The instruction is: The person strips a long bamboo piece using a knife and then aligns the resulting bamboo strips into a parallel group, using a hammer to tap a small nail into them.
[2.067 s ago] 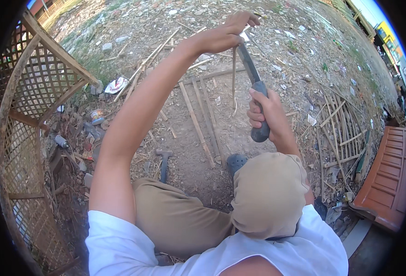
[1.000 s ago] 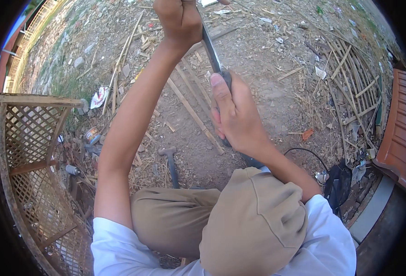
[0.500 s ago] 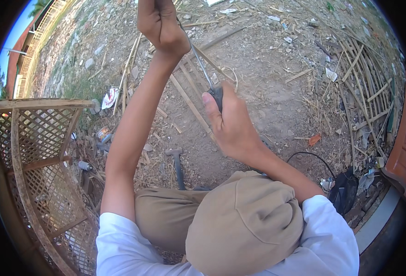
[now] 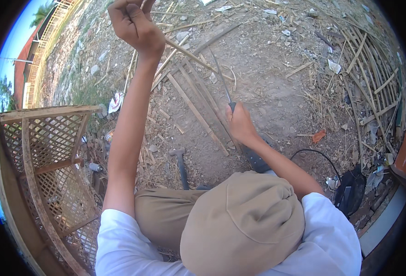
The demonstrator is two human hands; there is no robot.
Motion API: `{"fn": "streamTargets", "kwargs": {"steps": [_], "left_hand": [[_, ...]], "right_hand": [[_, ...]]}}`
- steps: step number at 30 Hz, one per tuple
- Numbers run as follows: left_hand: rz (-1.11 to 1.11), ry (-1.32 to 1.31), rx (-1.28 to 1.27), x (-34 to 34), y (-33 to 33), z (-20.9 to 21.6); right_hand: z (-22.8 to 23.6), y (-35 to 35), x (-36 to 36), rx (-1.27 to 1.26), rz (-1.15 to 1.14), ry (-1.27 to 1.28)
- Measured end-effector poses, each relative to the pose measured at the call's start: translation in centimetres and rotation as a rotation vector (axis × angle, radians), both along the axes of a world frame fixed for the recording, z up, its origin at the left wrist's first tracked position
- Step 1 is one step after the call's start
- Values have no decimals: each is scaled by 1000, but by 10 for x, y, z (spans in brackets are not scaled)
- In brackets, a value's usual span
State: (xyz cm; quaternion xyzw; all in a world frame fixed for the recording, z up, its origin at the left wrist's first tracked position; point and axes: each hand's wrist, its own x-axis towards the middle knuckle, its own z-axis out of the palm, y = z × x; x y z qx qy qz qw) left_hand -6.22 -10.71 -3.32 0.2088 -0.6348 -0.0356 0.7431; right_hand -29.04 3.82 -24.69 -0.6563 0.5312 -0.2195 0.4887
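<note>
A long, thin-bladed knife (image 4: 222,76) with a dark handle is in my right hand (image 4: 242,123), its fingers wrapped round the handle. The blade points up and away from me. My left hand (image 4: 139,28) is raised at the top left, fingers curled. A narrow wooden strip (image 4: 198,60) runs from behind that hand toward the blade and appears held in it; the grip itself is hidden. The strip's free end crosses near the middle of the blade, and I cannot tell whether they touch.
A hammer (image 4: 180,166) lies on the ground before my knee. A wooden lattice panel (image 4: 26,152) stands at the left. Several slats (image 4: 198,108) lie ahead, with a slatted frame (image 4: 373,78) at the far right. A black bag (image 4: 350,191) sits near my right elbow.
My left hand has moved left and slightly down, and the strip now slants more flatly. My right hand has drawn the knife back toward me and slightly right. The view has shifted slightly.
</note>
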Motion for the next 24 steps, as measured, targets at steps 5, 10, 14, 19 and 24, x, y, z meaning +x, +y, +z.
{"fn": "streamTargets", "kwargs": {"steps": [5, 10, 14, 19, 24], "left_hand": [[24, -24, -3, -13, -17, 1], [199, -153, -21, -11, -8, 10], [245, -247, -61, -27, -13, 13], [153, -224, -50, -26, -12, 10], [152, -228, -62, -21, -10, 13]], "right_hand": [[-26, -11, -26, 32, -52, 99], [139, -35, 20, -104, -35, -406], [176, -31, 34, -122, 92, -475], [158, -28, 36, -42, 91, -502], [39, -27, 34, 18, -30, -112]]}}
